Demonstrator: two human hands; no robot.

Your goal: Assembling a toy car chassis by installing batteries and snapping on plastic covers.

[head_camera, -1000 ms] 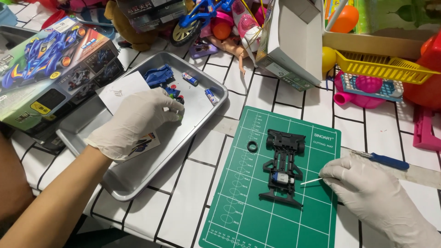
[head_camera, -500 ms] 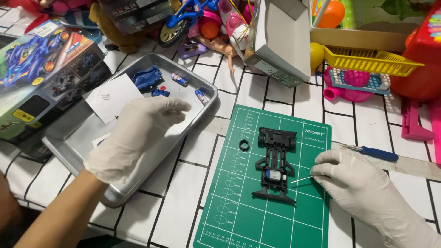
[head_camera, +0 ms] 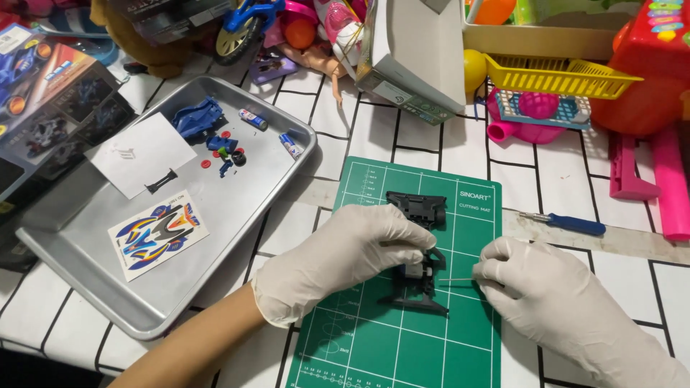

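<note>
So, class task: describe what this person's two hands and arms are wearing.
Both the left hand and the right hand wear thin, whitish disposable gloves, wrinkled and close-fitting, ending at the wrist. The left forearm beyond the glove cuff is bare, with no sleeve in view. No watch, jewellery or markings show.

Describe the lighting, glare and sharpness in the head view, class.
Head view: even overhead light; soft sheen on the metal tray; faint shadows under the left hand and right hand on the green cutting mat; the black toy chassis stays sharp, with no motion blur.
</note>
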